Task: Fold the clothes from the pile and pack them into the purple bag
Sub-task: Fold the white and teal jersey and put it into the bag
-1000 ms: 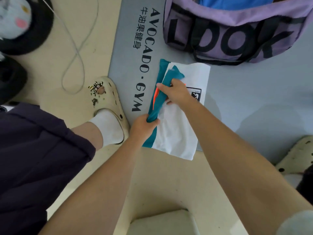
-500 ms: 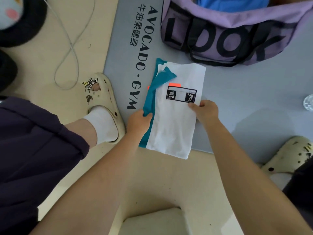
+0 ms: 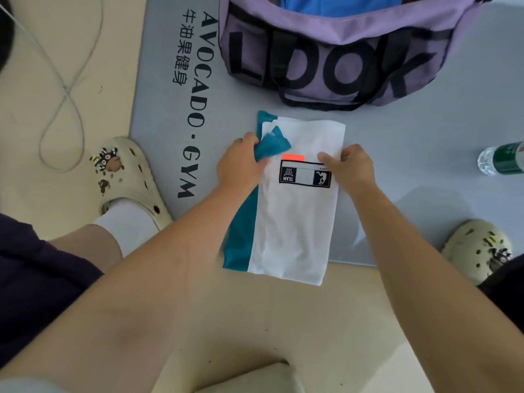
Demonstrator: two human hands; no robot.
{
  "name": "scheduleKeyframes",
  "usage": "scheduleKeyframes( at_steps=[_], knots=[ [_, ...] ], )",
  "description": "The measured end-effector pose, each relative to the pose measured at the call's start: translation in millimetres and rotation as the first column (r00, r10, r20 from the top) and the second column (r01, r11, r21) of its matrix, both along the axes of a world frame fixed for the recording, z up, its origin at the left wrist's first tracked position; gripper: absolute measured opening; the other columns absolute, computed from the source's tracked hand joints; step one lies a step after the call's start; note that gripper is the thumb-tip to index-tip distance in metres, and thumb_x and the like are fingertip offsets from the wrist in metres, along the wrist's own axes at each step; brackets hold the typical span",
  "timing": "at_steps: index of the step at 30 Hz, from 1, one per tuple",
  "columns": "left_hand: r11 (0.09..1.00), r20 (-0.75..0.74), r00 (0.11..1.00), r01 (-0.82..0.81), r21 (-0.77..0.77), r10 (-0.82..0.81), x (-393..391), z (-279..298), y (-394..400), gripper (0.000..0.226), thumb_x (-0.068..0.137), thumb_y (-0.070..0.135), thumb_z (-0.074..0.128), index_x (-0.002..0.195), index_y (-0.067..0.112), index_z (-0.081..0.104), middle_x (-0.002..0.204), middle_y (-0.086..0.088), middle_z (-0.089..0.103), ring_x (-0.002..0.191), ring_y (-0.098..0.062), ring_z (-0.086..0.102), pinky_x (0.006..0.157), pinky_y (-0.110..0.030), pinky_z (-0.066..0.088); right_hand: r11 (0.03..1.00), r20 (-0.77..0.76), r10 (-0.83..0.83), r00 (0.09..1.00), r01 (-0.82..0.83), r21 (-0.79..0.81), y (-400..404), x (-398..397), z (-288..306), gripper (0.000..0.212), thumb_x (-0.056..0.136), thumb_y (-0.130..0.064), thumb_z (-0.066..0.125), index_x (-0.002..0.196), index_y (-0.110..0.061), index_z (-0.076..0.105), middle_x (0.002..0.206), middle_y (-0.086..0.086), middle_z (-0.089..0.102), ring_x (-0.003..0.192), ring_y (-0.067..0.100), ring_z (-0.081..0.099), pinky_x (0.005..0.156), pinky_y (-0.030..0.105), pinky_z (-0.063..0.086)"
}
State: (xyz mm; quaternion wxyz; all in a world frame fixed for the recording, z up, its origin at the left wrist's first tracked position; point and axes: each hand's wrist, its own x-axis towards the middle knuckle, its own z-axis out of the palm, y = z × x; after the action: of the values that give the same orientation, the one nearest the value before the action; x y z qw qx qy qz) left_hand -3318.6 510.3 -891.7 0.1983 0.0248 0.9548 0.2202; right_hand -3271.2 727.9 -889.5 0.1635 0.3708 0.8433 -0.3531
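Grey gym mat (image 3: 397,171) lies on beige floor (image 3: 71,66).

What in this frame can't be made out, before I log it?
- Purple bag, head view: its top and most of the blue item inside are cut off by the upper edge.
- Bottle: cut off by the right edge.
- Shirt: the small print on its label is too small to read; the left hand covers part of its teal edge.
- Clothes pile: not in view.
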Motion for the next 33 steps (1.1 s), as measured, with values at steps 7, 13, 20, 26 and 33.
scheduleKeyframes(
  at_steps=[7, 13, 20, 26, 33],
  knots=[
    [0.947, -0.077, 0.958, -0.257, 0.193, 0.276, -41.5, 2.5, -9.3, 0.037, 0.103, 0.043, 0.036, 0.087, 0.016, 0.054, 0.077, 0.004, 0.056, 0.070, -0.015, 0.050, 0.059, -0.030, 0.033, 0.993, -0.187, -0.114, 0.976, 0.113, -0.015, 13.9, 3.7, -3.7, 0.024, 0.092, -0.035, 0.057, 0.089, -0.012, 0.051, 0.070, -0.005, 0.049, 0.068, 0.019, 0.048, 0.063, 0.029, 0.039],
    [0.952, 0.196, 0.944, -0.290, 0.096, 0.267, 16.1, -7.0, -36.7, 0.042, 0.086, 0.063, 0.056, 0.095, 0.022, 0.060, 0.087, 0.010, 0.062, 0.077, -0.012, 0.059, 0.067, -0.030, 0.044, 0.986, -0.123, -0.169, 0.978, 0.167, -0.028, -8.8, 52.4, -4.3, 0.038, 0.085, -0.046, 0.067, 0.099, -0.015, 0.048, 0.081, -0.005, 0.057, 0.075, 0.018, 0.055, 0.067, 0.028, 0.040],
    [0.923, 0.237, 0.895, -0.385, -0.018, 0.378, 126.1, 7.1, -50.9, 0.048, 0.078, 0.064, 0.067, 0.085, 0.017, 0.059, 0.071, 0.008, 0.059, 0.068, -0.015, 0.058, 0.053, -0.028, 0.039, 0.975, -0.012, -0.217, 0.976, 0.218, 0.038, -48.2, 127.6, 2.4, 0.042, 0.085, -0.052, 0.064, 0.087, -0.011, 0.053, 0.071, -0.006, 0.053, 0.063, 0.014, 0.051, 0.054, 0.030, 0.033],
    [0.932, 0.273, 0.895, -0.361, -0.023, 0.353, 159.0, 15.1, -68.0, 0.043, 0.078, 0.054, 0.073, 0.075, 0.014, 0.059, 0.066, 0.001, 0.058, 0.061, -0.020, 0.056, 0.050, -0.027, 0.036, 0.986, 0.106, -0.166, 0.980, 0.168, -0.008, -58.8, 166.8, 6.5, 0.039, 0.084, -0.047, 0.068, 0.082, -0.011, 0.055, 0.071, -0.001, 0.058, 0.065, 0.019, 0.052, 0.057, 0.030, 0.036],
    [0.942, 0.278, 0.907, -0.336, 0.025, 0.316, 159.0, 7.3, -81.1, 0.025, 0.090, 0.033, 0.065, 0.081, 0.010, 0.058, 0.071, -0.001, 0.058, 0.067, -0.021, 0.054, 0.052, -0.028, 0.034, 0.958, -0.016, -0.262, 0.965, 0.258, -0.128, -45.7, 181.7, 13.5, 0.030, 0.089, -0.030, 0.066, 0.073, -0.010, 0.050, 0.064, -0.001, 0.050, 0.064, 0.020, 0.047, 0.056, 0.024, 0.035]
  ],
)
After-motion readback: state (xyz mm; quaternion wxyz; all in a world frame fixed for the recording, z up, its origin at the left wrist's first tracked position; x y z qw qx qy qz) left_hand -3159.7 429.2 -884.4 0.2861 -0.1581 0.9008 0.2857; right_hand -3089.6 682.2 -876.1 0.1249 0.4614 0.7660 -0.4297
